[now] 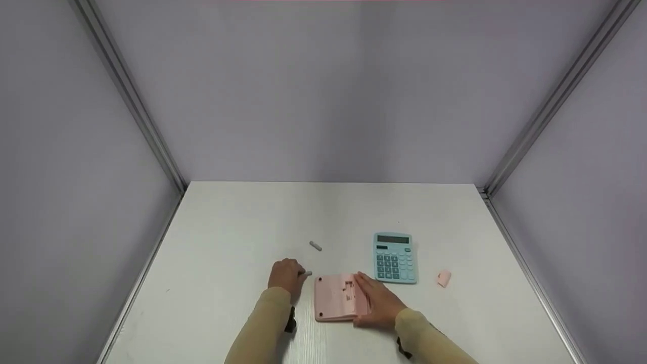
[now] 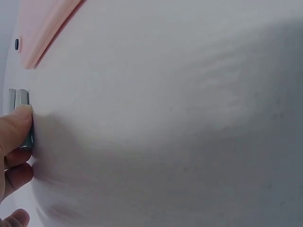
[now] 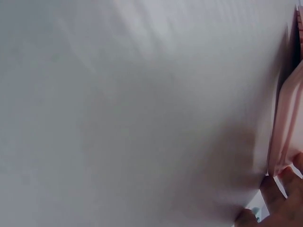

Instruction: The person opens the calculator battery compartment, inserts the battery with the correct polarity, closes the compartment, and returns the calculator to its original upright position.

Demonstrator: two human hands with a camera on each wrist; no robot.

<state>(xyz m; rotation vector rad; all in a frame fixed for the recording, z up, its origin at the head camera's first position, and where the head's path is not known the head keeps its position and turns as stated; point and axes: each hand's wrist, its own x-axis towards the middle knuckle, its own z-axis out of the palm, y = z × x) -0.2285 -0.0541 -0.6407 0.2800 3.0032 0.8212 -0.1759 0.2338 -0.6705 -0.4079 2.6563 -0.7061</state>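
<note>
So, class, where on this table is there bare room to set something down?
The table is bare left of the left hand, beyond the blue calculator to the back wall, and right of the small pink piece. Crowded: around the pink device, between the left hand's battery and the right hand.

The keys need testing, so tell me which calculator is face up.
The blue calculator: its screen and keys show, whereas the pink one has its back and battery slot uppermost.
</note>
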